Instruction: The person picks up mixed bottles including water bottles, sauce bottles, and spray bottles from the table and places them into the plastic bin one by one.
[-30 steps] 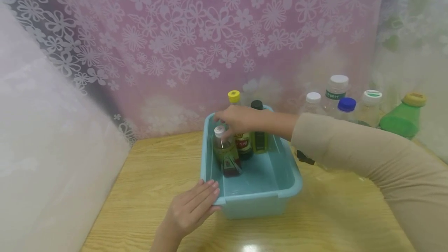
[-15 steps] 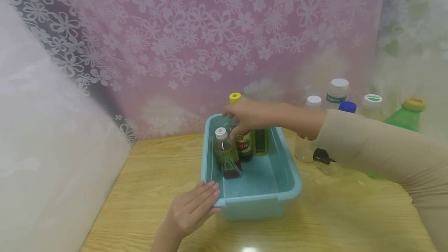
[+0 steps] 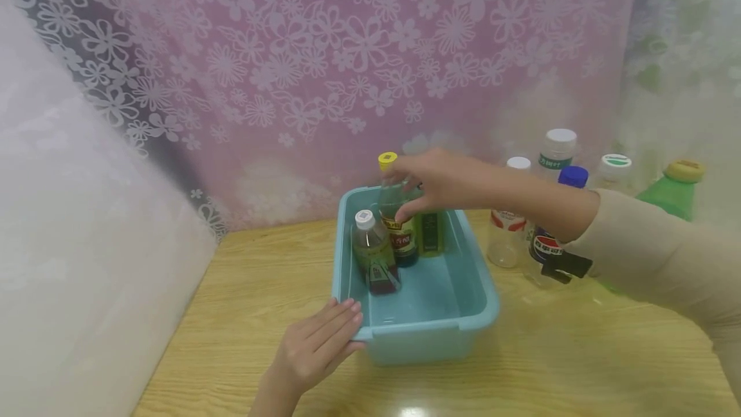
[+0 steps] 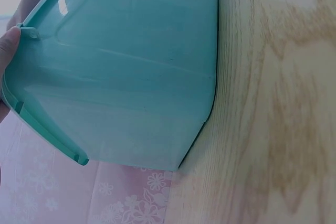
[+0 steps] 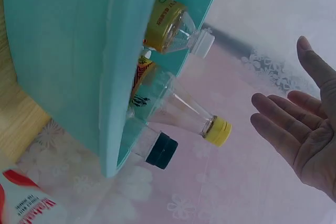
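In the head view my left hand (image 3: 318, 343) rests with straight fingers on the near-left corner of a light blue plastic tub (image 3: 417, 343). My right hand (image 3: 440, 179) hovers over the tub's far part; the right wrist view shows its fingers spread, holding nothing and apart from the bottles. Inside the tub lean a white-capped bottle (image 3: 373, 256) with dark red liquid, a yellow-capped sauce bottle (image 3: 402, 243), and a bottle of yellowish liquid (image 3: 430, 237). The latter's dark cap (image 5: 161, 150) is hidden by my right hand in the head view.
Right of the tub, partly behind my right arm, stand several bottles: a clear white-capped one (image 3: 506, 243), a blue-capped one (image 3: 573, 177), a green one with a yellow cap (image 3: 671, 192). A floral curtain (image 3: 370, 69) hangs behind the wooden table (image 3: 255, 288).
My right hand has moved right and slightly up, away from the white-capped bottle, which stands where it was. The right forearm has drawn back rightward. My left hand stays on the tub's corner.
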Action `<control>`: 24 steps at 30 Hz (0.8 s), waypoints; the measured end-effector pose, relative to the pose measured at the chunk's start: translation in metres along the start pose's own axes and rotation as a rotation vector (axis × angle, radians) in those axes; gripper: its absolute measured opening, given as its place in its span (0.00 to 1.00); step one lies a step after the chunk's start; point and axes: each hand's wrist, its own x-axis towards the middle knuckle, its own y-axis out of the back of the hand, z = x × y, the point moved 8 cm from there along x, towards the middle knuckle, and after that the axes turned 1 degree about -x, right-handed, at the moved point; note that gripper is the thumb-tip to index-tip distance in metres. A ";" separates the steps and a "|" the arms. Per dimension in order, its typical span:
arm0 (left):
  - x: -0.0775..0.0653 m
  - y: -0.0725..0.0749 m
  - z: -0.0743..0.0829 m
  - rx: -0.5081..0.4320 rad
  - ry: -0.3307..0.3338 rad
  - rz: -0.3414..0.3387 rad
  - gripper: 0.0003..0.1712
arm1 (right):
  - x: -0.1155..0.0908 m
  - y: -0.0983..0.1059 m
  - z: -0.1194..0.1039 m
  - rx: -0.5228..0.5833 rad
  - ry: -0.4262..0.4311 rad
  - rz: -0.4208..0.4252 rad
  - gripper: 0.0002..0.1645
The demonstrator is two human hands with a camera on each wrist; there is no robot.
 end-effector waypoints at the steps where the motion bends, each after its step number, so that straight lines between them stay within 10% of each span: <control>1: 0.000 0.000 0.000 0.000 0.000 0.000 0.14 | -0.003 0.000 -0.001 -0.002 0.018 0.021 0.37; 17: 0.000 0.000 0.000 0.012 -0.005 0.005 0.14 | -0.065 0.015 -0.020 -0.155 0.303 0.499 0.40; 24: -0.001 -0.001 0.000 0.013 -0.006 0.002 0.14 | -0.087 0.018 -0.011 -0.250 0.300 0.636 0.44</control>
